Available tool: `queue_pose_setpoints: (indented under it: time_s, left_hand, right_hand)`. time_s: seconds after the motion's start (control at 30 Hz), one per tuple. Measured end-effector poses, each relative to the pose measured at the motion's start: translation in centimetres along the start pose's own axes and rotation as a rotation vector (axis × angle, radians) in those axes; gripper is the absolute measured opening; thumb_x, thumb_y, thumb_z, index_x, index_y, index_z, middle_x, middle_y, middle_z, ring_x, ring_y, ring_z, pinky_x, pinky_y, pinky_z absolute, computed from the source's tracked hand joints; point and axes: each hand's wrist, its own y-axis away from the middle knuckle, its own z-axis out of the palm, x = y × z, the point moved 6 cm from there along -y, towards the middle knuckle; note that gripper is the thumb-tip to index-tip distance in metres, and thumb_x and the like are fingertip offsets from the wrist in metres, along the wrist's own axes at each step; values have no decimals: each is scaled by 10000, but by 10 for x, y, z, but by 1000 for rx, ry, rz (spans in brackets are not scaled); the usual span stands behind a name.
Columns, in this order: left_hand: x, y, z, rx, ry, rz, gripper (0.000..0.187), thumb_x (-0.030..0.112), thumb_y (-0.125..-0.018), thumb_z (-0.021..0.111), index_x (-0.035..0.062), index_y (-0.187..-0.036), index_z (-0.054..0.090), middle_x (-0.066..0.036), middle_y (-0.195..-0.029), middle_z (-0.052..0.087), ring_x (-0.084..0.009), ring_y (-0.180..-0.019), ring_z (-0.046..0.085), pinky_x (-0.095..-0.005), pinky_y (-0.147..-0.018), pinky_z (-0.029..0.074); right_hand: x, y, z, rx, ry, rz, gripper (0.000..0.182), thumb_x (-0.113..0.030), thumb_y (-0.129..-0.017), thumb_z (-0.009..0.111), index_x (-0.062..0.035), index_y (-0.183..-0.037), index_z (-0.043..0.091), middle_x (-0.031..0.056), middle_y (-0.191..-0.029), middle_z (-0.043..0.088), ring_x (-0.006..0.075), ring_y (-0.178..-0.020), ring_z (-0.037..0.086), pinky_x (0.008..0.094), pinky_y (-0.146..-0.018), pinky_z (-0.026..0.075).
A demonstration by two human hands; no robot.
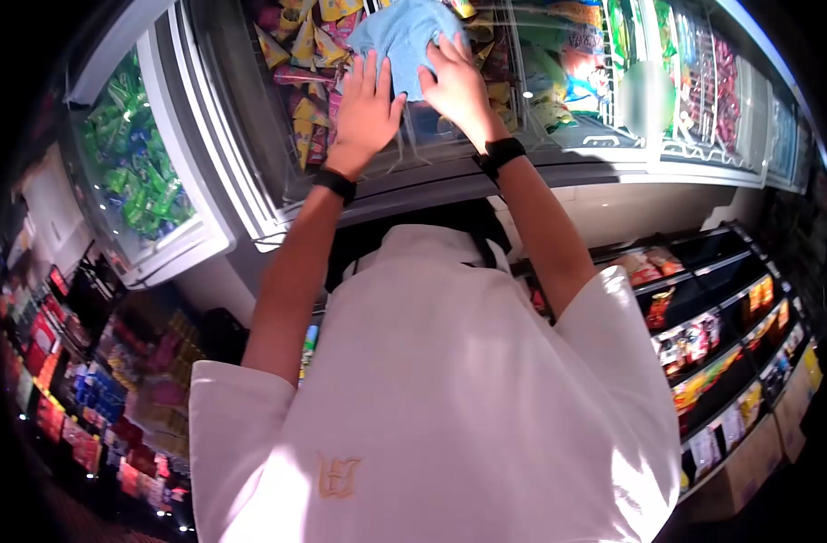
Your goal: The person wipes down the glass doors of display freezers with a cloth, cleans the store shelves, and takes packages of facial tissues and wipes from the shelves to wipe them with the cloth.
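A light blue cloth (404, 36) lies bunched on the glass top of a freezer (250, 118), with packaged frozen goods showing beneath. My left hand (368, 109) rests at the cloth's left edge, fingers spread and pointing forward. On the cloth's right side is my right hand (458, 81), its fingers apart and touching the fabric. Both palms face down, and each wrist wears a black band. Neither hand is wrapped round anything.
At the left stands another freezer (137, 149) holding green packets. More freezer compartments with wire baskets (603, 72) extend right. Shelves of packaged snacks (703, 344) stand at the lower right, and stacked goods (105, 389) at the lower left.
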Motion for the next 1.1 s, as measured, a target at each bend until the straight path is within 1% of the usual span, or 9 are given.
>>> queue_pose_setpoints:
  time_s: [0.2,0.4,0.57,0.73,0.8,0.9,1.0,1.07,1.1]
  left_hand:
    - [38,69,3,-59,-8,47,709,288,-922,667,-75,-1483,428,-310,-1593,327,-511,-1464,324,-591,-1176,316]
    - [57,109,-1,-248,-26,290,666,259,-924,644,-97,-1448,439,-354,-1561,338,-543,-1440,329,-587,-1180,310]
    - [85,142,-20,-508,-203,565,617,308,-963,586,-88,-1412,438,-355,-1461,442,-528,-1368,412,-596,-1119,347]
    - [107,145,-10,-614,113,457,507,185,-987,526,-154,-1352,432,-405,-1367,456,-561,-1316,410,-567,-1134,349]
    - [143,137,-9,-609,134,607,543,187,-978,533,-149,-1384,401,-407,-1369,449,-561,-1322,401,-568,-1130,353]
    - [189,112,20,-690,108,639,603,194,-968,549,-151,-1425,362,-409,-1398,432,-563,-1327,395,-581,-1133,344]
    - [275,100,33,-439,35,897,677,219,-921,604,-140,-1449,378,-388,-1442,416,-541,-1371,390,-576,-1167,329]
    - [309,101,76,-393,-354,1288,710,259,-916,621,-133,-1458,385,-383,-1506,365,-549,-1406,362,-597,-1208,271]
    - [324,78,97,-387,-315,1211,718,257,-915,625,-137,-1460,375,-380,-1511,360,-544,-1412,355,-592,-1206,275]
  right_hand:
    - [-33,89,-8,-127,-79,23,472,-166,-924,602,52,-1341,568,243,-1387,580,442,-1365,483,494,-1181,349]
    - [-59,173,-6,101,23,132,495,-162,-816,633,34,-1270,624,213,-1287,635,387,-1287,562,475,-1153,388]
    - [-79,203,-7,227,178,148,310,-139,-814,613,0,-1088,653,142,-1154,640,291,-1126,611,420,-1079,455]
    - [-91,228,-33,324,323,101,153,-115,-812,594,-34,-906,683,72,-1022,645,195,-964,661,366,-1005,522]
    - [-77,241,-65,445,244,146,340,-131,-810,616,33,-1093,708,111,-1171,679,249,-1115,667,394,-1079,495]
    - [-37,256,-110,578,229,245,373,-152,-816,627,66,-1109,700,151,-1152,672,293,-1142,658,427,-1089,489]
    - [13,286,-158,597,313,337,411,-165,-811,636,83,-1133,694,186,-1225,636,364,-1217,593,498,-1101,460]
    - [66,308,-168,760,244,497,412,-142,-798,639,82,-1139,691,193,-1207,642,372,-1210,583,506,-1074,470]
    - [104,319,-169,726,208,588,439,-137,-812,619,97,-1182,649,224,-1225,634,394,-1218,577,489,-1078,465]
